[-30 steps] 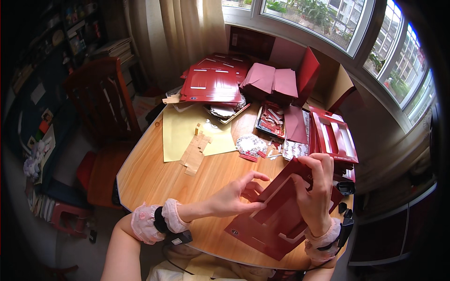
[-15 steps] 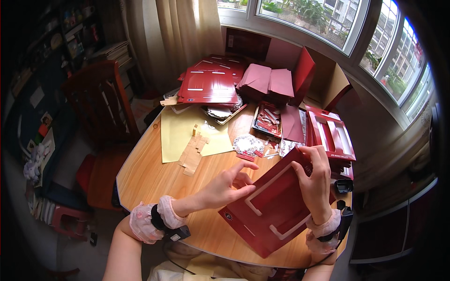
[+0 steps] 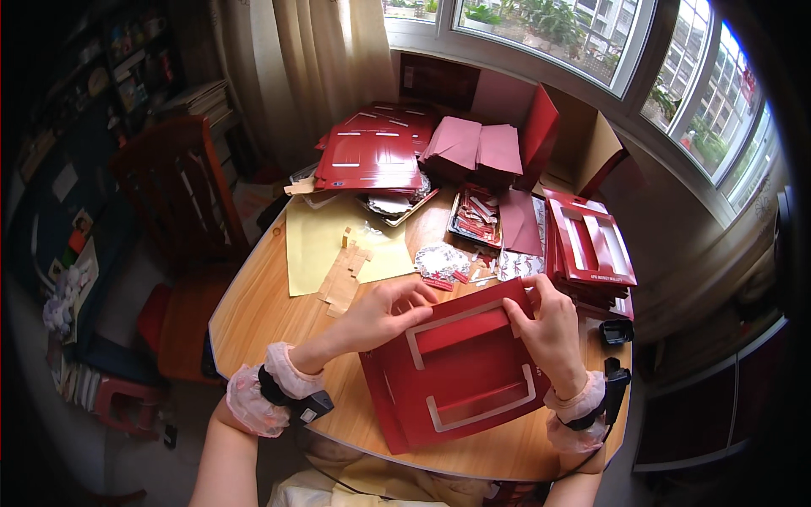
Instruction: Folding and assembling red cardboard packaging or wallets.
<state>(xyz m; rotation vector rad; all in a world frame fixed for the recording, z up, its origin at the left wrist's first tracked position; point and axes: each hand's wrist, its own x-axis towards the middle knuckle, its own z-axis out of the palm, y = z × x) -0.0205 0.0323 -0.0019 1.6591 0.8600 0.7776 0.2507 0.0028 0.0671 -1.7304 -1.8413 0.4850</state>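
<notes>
A red card [image 3: 469, 365] with two pale bracket-shaped strips is tilted above the near part of the wooden table [image 3: 258, 317], in front of the person. The right hand [image 3: 549, 325] grasps its upper right edge between thumb and fingers. The left hand [image 3: 390, 314] is at the upper left corner, fingers curled; whether it grips the card or only hovers beside it, I cannot tell.

Just beyond the card's upper edge lie a patterned round paper [image 3: 441, 260] and a small red strip [image 3: 437, 285], crowding the space there. Behind them sits a tray [image 3: 476, 215] of little red pieces, with pink sheets [image 3: 519, 221] to its right. A pile of red window-cut cards [image 3: 587, 245] stands close beyond the right hand, and a small black container [image 3: 617, 331] is to that hand's right. Brown paper pieces [image 3: 342, 283] overlap a yellow sheet [image 3: 317, 241] beyond the left hand. Farther back rise a red card stack [image 3: 372, 160], pink stacks [image 3: 477, 144] and an open box [image 3: 583, 148].
</notes>
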